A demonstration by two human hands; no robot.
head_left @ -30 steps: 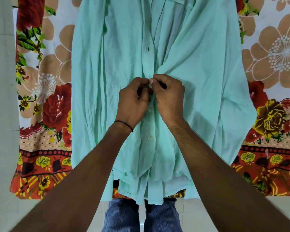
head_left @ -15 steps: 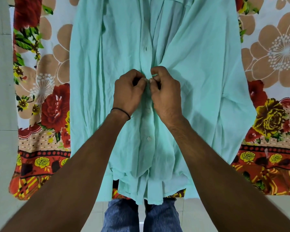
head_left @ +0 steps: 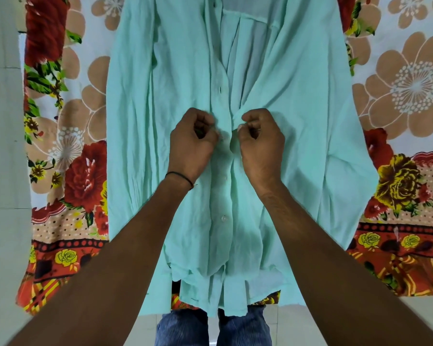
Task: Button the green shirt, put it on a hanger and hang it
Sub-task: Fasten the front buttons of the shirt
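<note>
The green shirt (head_left: 298,126) lies front up and lengthwise on a flowered sheet, its hem toward me. My left hand (head_left: 191,143) and my right hand (head_left: 260,143) sit at mid-placket, fingers curled, a small gap between them. The left pinches the placket strip by a button, though its fingertips are blurred. The right pinches the other front edge, bunching the cloth. Below my hands two buttons (head_left: 224,218) look fastened. Above them the front lies open with one buttonhole (head_left: 220,89) showing. No hanger is in view.
The red, brown and yellow flowered sheet (head_left: 68,171) covers the surface and hangs over its near edge. Pale floor tiles (head_left: 3,221) run along the left. My legs in blue trousers (head_left: 213,328) stand at the bottom centre.
My hands have shifted up the placket and drawn a little apart; a second ago their fingertips met over one spot. One more button shows below them.
</note>
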